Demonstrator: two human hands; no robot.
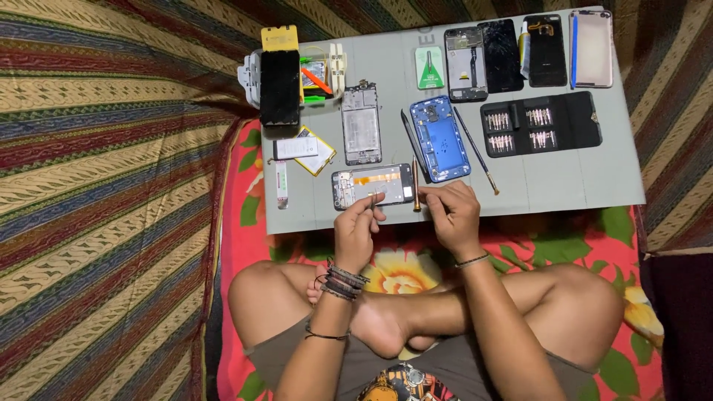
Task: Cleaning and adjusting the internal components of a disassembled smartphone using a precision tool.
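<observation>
grey board on floral bedding | left hand fingers pinch tweezers | right hand fingers clenched

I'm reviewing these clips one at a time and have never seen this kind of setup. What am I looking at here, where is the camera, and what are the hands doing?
There is no machine here, only a person sitting cross-legged on flowered bedding. The single camera is worn on their head and looks down, so you see their own arms and legs.

In front of them lies a grey board covered with phone parts: an opened phone nearest the hands, a blue phone shell, a bare phone frame, a black case of screwdriver bits, and more screens and back covers along the far edge.

The left hand pinches a thin tool over the opened phone. The right hand rests on the board's near edge, beside a small screwdriver; whether it holds anything is unclear.
</observation>
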